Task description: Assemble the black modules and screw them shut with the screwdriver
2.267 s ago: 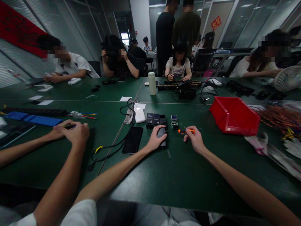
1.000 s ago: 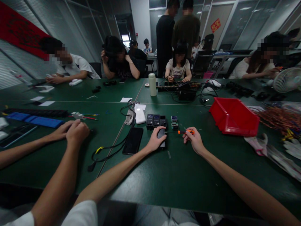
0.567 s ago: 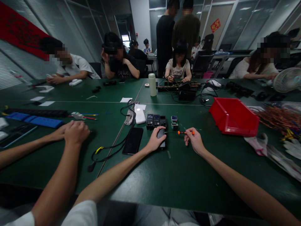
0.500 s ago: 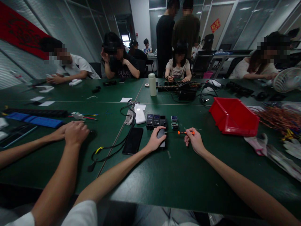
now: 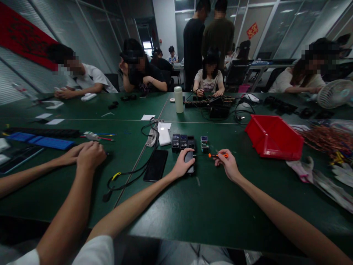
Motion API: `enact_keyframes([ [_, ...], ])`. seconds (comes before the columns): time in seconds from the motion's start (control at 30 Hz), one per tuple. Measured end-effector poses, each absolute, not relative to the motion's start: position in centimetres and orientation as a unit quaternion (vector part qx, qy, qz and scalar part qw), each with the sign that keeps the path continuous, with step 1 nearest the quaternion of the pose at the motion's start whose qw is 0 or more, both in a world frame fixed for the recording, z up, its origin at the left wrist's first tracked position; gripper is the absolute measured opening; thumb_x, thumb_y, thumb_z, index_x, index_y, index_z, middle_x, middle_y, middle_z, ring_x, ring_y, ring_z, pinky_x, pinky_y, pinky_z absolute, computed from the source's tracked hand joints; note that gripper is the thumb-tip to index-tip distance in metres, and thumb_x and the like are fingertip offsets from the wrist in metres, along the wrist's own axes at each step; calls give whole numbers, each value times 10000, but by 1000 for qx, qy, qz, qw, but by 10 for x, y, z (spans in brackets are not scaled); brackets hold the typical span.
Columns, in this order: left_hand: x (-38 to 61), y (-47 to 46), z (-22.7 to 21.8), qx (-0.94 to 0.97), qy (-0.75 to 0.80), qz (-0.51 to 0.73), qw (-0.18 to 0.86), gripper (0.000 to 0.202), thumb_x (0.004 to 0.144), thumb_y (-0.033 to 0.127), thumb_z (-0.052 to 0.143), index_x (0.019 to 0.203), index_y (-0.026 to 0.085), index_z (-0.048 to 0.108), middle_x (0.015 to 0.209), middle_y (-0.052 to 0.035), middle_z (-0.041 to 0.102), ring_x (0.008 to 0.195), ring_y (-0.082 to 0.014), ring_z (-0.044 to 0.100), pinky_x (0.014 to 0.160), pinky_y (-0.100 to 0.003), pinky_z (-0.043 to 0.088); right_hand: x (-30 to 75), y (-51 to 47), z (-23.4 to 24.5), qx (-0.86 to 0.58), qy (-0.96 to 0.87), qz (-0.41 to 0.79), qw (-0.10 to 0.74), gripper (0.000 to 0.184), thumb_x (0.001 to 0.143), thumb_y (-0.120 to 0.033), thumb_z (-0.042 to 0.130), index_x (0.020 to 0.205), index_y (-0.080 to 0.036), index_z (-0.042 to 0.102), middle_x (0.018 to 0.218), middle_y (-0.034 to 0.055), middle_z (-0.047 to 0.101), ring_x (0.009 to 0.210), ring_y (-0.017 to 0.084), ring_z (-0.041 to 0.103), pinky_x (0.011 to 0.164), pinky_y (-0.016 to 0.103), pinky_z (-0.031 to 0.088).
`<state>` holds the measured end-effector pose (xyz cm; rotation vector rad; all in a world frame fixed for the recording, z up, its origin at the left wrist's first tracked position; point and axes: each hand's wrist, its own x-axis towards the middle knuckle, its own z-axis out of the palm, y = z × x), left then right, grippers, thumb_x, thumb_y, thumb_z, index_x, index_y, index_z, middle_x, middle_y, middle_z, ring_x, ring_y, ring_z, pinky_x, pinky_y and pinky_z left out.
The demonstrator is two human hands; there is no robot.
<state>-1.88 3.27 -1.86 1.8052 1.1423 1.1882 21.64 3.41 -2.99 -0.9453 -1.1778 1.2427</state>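
My left hand (image 5: 182, 164) is closed around a dark box-shaped device (image 5: 190, 166) with a grey face, keeping it on the green table. In my right hand (image 5: 228, 164) is a screwdriver (image 5: 218, 155) with an orange and black handle, pinched between the fingers. Its thin shaft points left towards the right side of the device; whether the tip touches is too small to tell. Just behind my left hand stand several black box devices (image 5: 183, 141) in a row. Small modules with little screens (image 5: 204, 144) stand to their right.
A black phone (image 5: 156, 165) and a looped black cable (image 5: 121, 173) lie left. Behind are a white device (image 5: 164, 135) and a pale green bottle (image 5: 178, 99). At right are a red bin (image 5: 274, 138), gloves (image 5: 303, 169) and copper wires (image 5: 331, 138). A co-worker's hands (image 5: 89, 154) rest at left.
The fingers of my right hand have shifted slightly on the screwdriver handle. My left hand stays in place on the device. The co-worker's hands at left have moved a little to the right.
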Motion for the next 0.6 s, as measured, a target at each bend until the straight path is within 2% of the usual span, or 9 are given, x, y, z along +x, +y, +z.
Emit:
enact_keyframes([
  [0.6, -20, 33, -19, 694, 439, 457, 343, 336, 785, 245, 557, 1118, 225, 518, 1131, -45, 521, 1069, -197, 486, 971, -332, 345, 215, 32, -29, -427, -517, 513, 536, 236, 841, -426, 532, 836, -198, 471, 531, -36, 573, 356, 94, 501, 336, 187, 366],
])
